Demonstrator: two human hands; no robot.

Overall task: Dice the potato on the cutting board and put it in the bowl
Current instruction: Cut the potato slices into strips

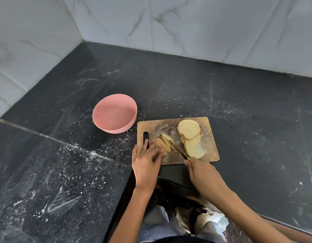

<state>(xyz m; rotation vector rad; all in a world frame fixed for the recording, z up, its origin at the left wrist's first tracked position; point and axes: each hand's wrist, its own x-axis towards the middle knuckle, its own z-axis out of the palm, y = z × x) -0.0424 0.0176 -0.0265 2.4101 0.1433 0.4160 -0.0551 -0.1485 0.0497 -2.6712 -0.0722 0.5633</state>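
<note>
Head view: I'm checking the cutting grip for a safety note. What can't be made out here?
- Knife handle: hidden inside the right hand.
- Potato piece being cut: near part covered by left hand fingers.
- Lower slices: count unclear, stacked under upper ones.
- Blade edge: too thin to see.

Dark speckled stone counter [239,111] in a corner of pale marble-veined wall tiles [195,23].

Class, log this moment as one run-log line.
left hand steadies potato strips | right hand cuts with knife | slices uncut | bowl empty
</note>
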